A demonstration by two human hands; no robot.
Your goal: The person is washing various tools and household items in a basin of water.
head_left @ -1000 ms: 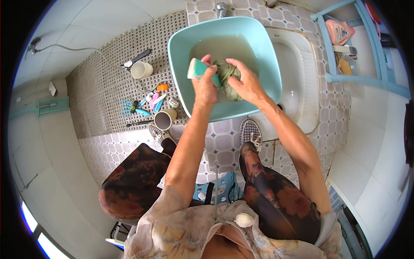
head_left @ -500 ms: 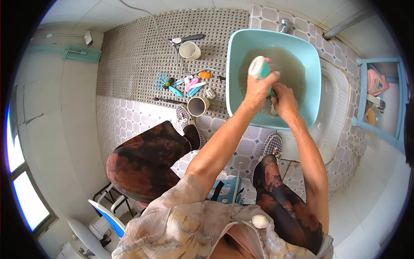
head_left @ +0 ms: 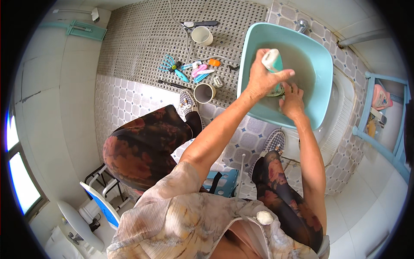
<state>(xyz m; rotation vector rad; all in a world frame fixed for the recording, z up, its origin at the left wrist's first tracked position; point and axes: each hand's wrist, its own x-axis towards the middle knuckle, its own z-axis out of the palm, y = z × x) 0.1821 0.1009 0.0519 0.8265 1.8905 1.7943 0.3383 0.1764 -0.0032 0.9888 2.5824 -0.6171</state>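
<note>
A large light-blue basin (head_left: 288,32) holds cloudy greyish water. Over it, my left hand (head_left: 263,80) is closed around a green-and-white container (head_left: 273,60), its thumb stretched out to the right. The container's exact kind is unclear, and my fingers cover part of it. Just below and right of it, my right hand (head_left: 293,102) is at the water with its fingers apart and slightly bent. Nothing shows in its grip, and whether its fingertips touch the container I cannot tell.
On the perforated grey mat (head_left: 142,39) lie two cups (head_left: 202,36), a blue rake-like tool (head_left: 169,63), an orange piece (head_left: 214,62) and several small items. A squat toilet (head_left: 340,112) lies beside the basin, with a blue shelf (head_left: 370,101) at the right.
The view has shifted, so the basin sits further right. The container has turned in my left hand, whose thumb now sticks out. My right hand's fingers have spread apart.
</note>
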